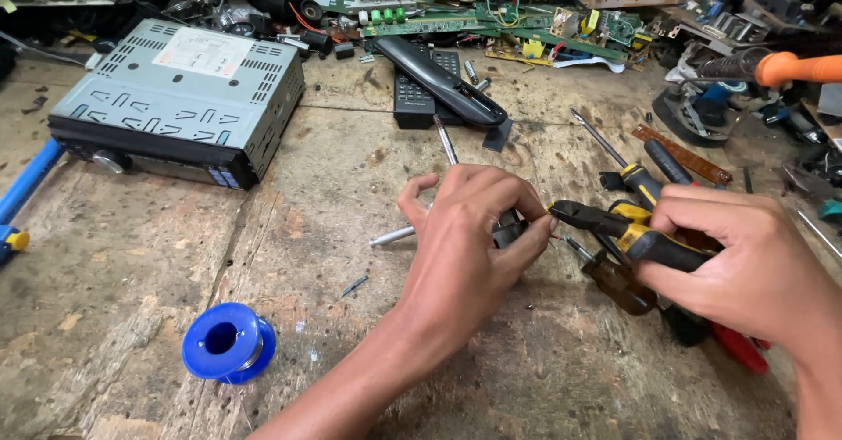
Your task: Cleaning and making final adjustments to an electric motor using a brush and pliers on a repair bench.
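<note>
My left hand [469, 229] pinches a small dark part [509, 228] steady while my right hand [745, 256] grips yellow-handled cutters [614, 225], tips right at it.

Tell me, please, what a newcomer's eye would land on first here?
Probably the two hands at centre: the left hand pinches a small dark part, the right hand brings yellow-handled pliers to it. Next, the grey car stereo at upper left and the blue solder spool in front.

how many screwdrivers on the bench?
3 clearly: a yellow-black-handled screwdriver above the pliers, a brown-handled screwdriver below them, and a metal shaft behind the left hand. Clutter may hide more.
</note>
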